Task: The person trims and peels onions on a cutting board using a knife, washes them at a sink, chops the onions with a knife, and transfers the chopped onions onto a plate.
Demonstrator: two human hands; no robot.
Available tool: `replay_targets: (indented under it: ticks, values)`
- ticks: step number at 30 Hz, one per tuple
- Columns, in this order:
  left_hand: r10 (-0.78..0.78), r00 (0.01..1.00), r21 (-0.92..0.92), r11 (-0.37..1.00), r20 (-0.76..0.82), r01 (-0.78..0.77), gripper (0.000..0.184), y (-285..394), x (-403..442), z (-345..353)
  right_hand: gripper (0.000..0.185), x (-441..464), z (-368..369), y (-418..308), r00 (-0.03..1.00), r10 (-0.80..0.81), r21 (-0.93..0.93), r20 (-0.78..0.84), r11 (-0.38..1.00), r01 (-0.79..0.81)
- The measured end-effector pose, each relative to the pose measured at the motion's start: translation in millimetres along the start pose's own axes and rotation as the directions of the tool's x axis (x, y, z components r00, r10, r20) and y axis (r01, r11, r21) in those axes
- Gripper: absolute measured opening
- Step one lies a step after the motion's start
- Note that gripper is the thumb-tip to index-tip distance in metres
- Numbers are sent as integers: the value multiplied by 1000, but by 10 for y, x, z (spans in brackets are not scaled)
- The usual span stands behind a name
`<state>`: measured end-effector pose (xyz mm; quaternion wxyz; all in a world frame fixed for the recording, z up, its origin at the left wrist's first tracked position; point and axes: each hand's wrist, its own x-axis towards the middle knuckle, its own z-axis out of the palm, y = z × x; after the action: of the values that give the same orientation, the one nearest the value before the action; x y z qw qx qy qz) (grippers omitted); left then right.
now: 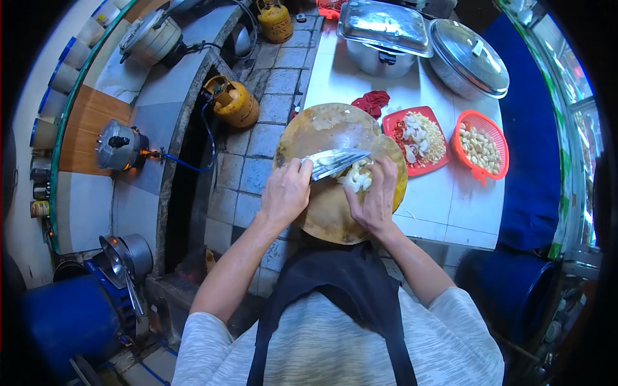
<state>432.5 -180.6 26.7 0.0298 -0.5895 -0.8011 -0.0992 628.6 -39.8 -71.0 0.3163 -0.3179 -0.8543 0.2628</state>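
Note:
My left hand is closed round the handle of a broad-bladed knife. The blade points right, over a round wooden chopping board, with its tip close to my right hand. Thumb and fingers of that hand curl round a small heap of white sliced onion. Just right of the board lies a red tray holding chopped white pieces, chopped red pieces and pale minced bits. Beyond it, a red-orange plastic basket contains what look like peeled garlic cloves.
A crumpled red cloth lies behind the board. Two large lidded metal pots stand at the table's back. On the left, a pot sits over a lit burner, beside a yellow gas cylinder. Blue barrels flank me.

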Motion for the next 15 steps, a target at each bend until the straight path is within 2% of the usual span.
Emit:
replay_targets:
  ticks: [2, 4, 5, 7, 9, 11, 14, 15]
  values:
    - [51, 999, -19, 999, 1, -51, 25, 47, -13, 28, 112, 32, -13, -290, 963, -190, -160, 193, 962, 222]
    - [114, 993, -34, 993, -16, -115, 23, 91, 56, 22, 113, 119, -48, -464, 858, -329, -276, 394, 848, 452]
    - [144, 990, -8, 990, -2, -144, 21, 80, 70, -36, 113, 133, -42, -409, 863, -321, -288, 391, 848, 446]
    - [196, 981, 6, 981, 6, -196, 20, -31, 44, -194, 108, 200, -3, -101, 897, -207, -246, 391, 915, 319]
    - [154, 985, -21, 988, 76, -153, 16, -226, -121, -362, 104, 200, -74, 180, 913, -86, -205, 398, 962, 180]
    - [41, 974, -117, 993, 221, -15, 17, -409, -251, -520, 102, 130, -145, 231, 935, -89, -185, 345, 970, 161]
    - [38, 980, -114, 993, 197, -15, 16, -603, -337, -332, 98, 127, -164, 164, 974, -136, -87, 182, 984, 153]
    - [30, 981, -111, 994, 192, -9, 16, -600, -303, -310, 99, 208, -129, 78, 971, -186, -59, 150, 979, 197]
